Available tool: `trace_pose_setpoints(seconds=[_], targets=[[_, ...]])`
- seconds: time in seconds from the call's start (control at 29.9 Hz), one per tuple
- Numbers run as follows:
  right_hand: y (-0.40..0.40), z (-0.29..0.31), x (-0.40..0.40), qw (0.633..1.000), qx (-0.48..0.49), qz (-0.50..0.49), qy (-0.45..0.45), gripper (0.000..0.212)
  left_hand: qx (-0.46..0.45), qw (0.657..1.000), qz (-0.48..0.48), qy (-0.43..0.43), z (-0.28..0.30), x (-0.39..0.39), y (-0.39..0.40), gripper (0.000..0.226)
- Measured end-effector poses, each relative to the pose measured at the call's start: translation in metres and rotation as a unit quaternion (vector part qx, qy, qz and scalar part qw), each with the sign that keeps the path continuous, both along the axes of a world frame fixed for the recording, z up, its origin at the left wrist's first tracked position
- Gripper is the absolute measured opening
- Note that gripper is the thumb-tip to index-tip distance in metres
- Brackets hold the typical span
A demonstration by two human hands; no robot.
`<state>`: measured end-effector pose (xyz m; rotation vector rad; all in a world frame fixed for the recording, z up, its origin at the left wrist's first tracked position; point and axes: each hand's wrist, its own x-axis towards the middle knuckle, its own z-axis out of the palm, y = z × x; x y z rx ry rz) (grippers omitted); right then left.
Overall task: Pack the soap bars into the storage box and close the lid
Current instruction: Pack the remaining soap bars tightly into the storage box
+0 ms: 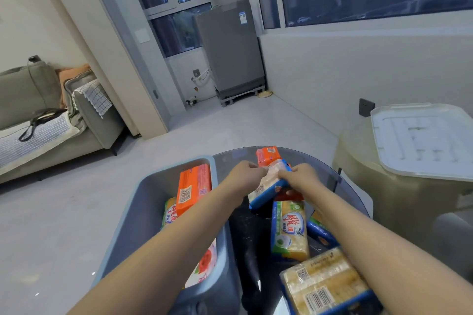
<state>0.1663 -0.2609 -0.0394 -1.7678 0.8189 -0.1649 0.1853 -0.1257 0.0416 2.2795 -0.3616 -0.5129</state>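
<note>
Clearly, packing was only partly done: the grey-blue storage box (143, 212) stood open at the left edge of the dark glass table (317, 161), and inside it an orange-wrapped soap bar (193, 188) was seen leaning above a green-and-yellow one (169, 213) and a white bar with a red flower print (204, 263). A barcode was visible on the orange wrapper, but its print could not be read. Just right of the box, the left hand (244, 176) and the right hand (300, 176) were both closed on one blue-edged pale soap bar (268, 186), held tilted above the table, its label too blurred to read. Behind it another orange bar (267, 156) was seen. Nearer the camera a yellow bar (290, 230) was marked with large red Chinese characters, not legible with certainty, and a clear-wrapped yellow pack (325, 284) showed a barcode and a QR code. The held bar would next need carrying leftward over the rim and setting down flat. Far right, the translucent white lid (425, 140) was resting on a beige stool (371, 186), still to be fitted.
</note>
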Motion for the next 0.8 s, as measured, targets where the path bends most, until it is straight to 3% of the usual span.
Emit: trace_pose_setpoints(seconds=[0.1, 0.2, 0.27, 0.37, 0.47, 0.57, 0.67, 0.8], targets=[[-0.004, 0.018, -0.024, 0.996, 0.07, -0.002, -0.06, 0.014, 0.011, 0.999, -0.01, -0.034, 0.003, -0.008, 0.006, 0.038], [-0.008, 0.041, -0.061, 0.969, 0.2, 0.013, -0.143, 0.014, 0.053, 0.993, -0.033, -0.102, 0.006, -0.022, 0.01, 0.053], [-0.011, 0.053, -0.091, 0.956, 0.233, 0.043, -0.173, 0.017, 0.008, 0.993, -0.029, -0.111, 0.008, -0.035, 0.012, 0.056], [-0.018, 0.063, -0.131, 0.953, 0.224, 0.101, -0.179, 0.024, -0.1, 0.994, -0.003, -0.05, 0.016, -0.061, 0.014, 0.044], [-0.025, 0.066, -0.158, 0.956, 0.199, 0.151, -0.155, 0.027, -0.146, 0.989, -0.013, 0.001, 0.011, -0.088, 0.024, 0.029], [-0.022, 0.055, -0.181, 0.969, 0.121, 0.203, -0.077, 0.035, -0.181, 0.983, -0.015, 0.028, -0.01, -0.121, 0.041, 0.035], [-0.015, 0.044, -0.193, 0.971, 0.104, 0.209, -0.055, 0.046, -0.22, 0.973, -0.017, 0.06, -0.03, -0.138, 0.051, 0.031], [-0.018, 0.039, -0.201, 0.98, 0.071, 0.174, -0.062, 0.027, -0.206, 0.976, -0.041, 0.063, -0.058, -0.15, 0.055, 0.022]])
